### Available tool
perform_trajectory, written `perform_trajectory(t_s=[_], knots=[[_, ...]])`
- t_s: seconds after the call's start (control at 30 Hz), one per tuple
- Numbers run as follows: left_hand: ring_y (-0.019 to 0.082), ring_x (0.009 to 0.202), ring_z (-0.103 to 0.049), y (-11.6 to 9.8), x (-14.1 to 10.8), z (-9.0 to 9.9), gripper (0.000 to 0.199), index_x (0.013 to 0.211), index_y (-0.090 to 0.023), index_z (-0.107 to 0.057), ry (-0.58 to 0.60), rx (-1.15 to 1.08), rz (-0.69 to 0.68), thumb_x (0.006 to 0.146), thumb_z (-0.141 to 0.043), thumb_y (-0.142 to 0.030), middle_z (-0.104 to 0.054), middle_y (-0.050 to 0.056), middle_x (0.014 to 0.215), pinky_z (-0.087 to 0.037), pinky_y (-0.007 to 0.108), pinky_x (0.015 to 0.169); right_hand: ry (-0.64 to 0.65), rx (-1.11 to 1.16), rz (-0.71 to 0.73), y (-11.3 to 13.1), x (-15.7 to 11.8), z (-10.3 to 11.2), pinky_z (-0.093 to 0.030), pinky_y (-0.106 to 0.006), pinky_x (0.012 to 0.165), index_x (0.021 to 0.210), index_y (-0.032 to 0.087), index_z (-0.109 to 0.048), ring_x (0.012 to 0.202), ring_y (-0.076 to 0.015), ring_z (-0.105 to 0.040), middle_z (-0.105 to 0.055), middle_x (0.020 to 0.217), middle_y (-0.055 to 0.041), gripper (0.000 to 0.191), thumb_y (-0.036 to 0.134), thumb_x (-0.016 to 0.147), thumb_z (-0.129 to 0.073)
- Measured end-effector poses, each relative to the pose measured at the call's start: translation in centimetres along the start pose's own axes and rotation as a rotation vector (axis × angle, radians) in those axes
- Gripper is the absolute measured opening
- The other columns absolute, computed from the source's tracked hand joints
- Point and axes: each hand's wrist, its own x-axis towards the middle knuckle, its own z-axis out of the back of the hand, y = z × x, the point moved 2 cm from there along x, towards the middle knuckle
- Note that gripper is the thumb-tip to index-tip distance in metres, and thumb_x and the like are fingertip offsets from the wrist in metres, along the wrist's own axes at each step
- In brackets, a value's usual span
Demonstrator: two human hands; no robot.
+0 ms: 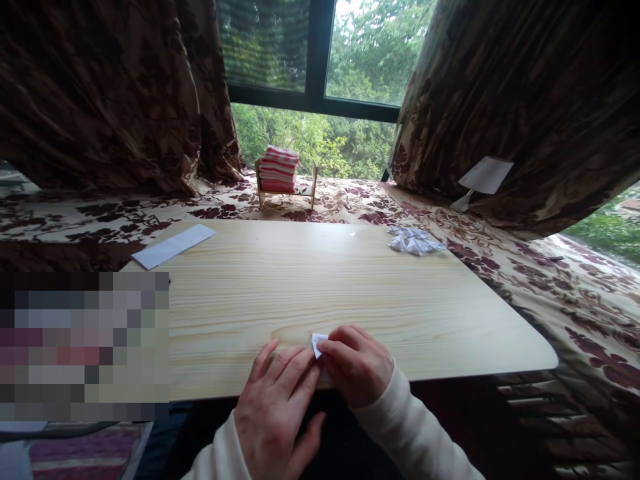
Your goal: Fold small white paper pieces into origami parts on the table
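Observation:
A small folded piece of white paper (317, 344) lies at the near edge of the light wooden table (280, 280). My right hand (357, 363) pinches its right side between thumb and fingers, hiding part of it. My left hand (283, 400) rests on the tabletop just to the left, fingers stretched out and their tips close to the paper. Whether the left fingertips press on a hidden part of the paper, I cannot tell.
A pile of folded white papers (415, 241) sits at the table's far right corner. A stack of white paper strips (174, 246) lies far left. Behind stand a small rack with folded pink-striped cloths (278, 170) and a white lamp (486, 175). A blurred patch covers the left.

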Motion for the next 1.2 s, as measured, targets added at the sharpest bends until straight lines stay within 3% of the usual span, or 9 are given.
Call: perform_trajectory(t_s=[0.13,0.33,0.43,0.63,0.9,1.0,1.2], knots=[[0.021,0.104,-0.051,0.0,0.3,0.3,0.034,0.107,-0.015,-0.058,-0.006,-0.038,0.034,0.074,-0.052,-0.022,-0.061,0.007,0.108,-0.024,0.044,0.103,-0.003,0.05,-0.051,-0.2,0.0,-0.1,-0.041,-0.025,0.063,0.077,0.018,-0.062,0.068,-0.014,-0.049,-0.057,0.071,-0.0038,0.018,0.018,0.083,-0.045],[0.022,0.108,-0.049,0.3,-0.8,0.4,0.038,0.112,-0.015,-0.055,-0.014,-0.023,-0.027,0.075,-0.051,-0.021,-0.06,0.006,0.112,-0.024,0.044,0.103,0.035,0.079,-0.001,-0.5,0.1,0.0,-0.042,-0.024,0.061,0.08,0.019,-0.064,0.067,-0.0137,-0.05,-0.058,0.072,-0.0042,0.016,0.02,0.082,-0.048],[0.022,0.108,-0.048,0.6,-1.1,0.9,0.036,0.111,-0.015,-0.056,-0.003,-0.074,0.007,0.075,-0.05,-0.016,-0.057,0.009,0.114,-0.028,0.042,0.1,0.034,0.084,-0.022,-0.4,0.2,0.1,-0.042,-0.025,0.061,0.081,0.019,-0.064,0.067,-0.0141,-0.05,-0.058,0.072,-0.0046,0.016,0.019,0.081,-0.048],[0.017,0.085,-0.054,1.7,0.7,2.0,0.018,0.084,-0.019,-0.062,-0.085,-0.107,0.129,0.075,-0.051,-0.008,-0.061,0.003,0.082,-0.033,0.044,0.094,0.037,0.066,-0.054,-0.2,0.2,0.2,-0.041,-0.024,0.06,0.074,0.018,-0.059,0.066,-0.0136,-0.051,-0.057,0.071,-0.0035,0.012,0.017,0.079,-0.049],[0.016,0.08,-0.053,2.1,4.0,0.3,0.016,0.079,-0.02,-0.062,-0.052,0.009,-0.027,0.078,-0.048,-0.012,-0.06,0.0,0.071,-0.029,0.046,0.096,0.029,0.059,-0.049,-0.3,0.2,0.2,-0.041,-0.025,0.059,0.074,0.017,-0.058,0.064,-0.0139,-0.049,-0.054,0.069,-0.0032,0.013,0.019,0.08,-0.046],[0.015,0.079,-0.053,2.4,4.2,0.0,0.018,0.07,-0.02,-0.061,-0.038,0.016,-0.066,0.078,-0.048,-0.011,-0.058,-0.001,0.066,-0.026,0.047,0.097,-0.004,0.041,-0.04,-0.3,-0.3,0.8,-0.043,-0.027,0.061,0.08,0.017,-0.059,0.067,-0.0151,-0.049,-0.056,0.073,-0.0043,0.013,0.019,0.081,-0.046],[0.016,0.083,-0.054,2.6,4.1,-0.1,0.016,0.071,-0.02,-0.06,-0.01,0.023,-0.105,0.076,-0.048,-0.011,-0.061,-0.001,0.07,-0.024,0.048,0.098,-0.04,-0.091,0.06,0.3,-1.6,2.4,-0.044,-0.028,0.063,0.085,0.016,-0.064,0.071,-0.0162,-0.049,-0.059,0.078,-0.0071,0.017,0.014,0.082,-0.047]])
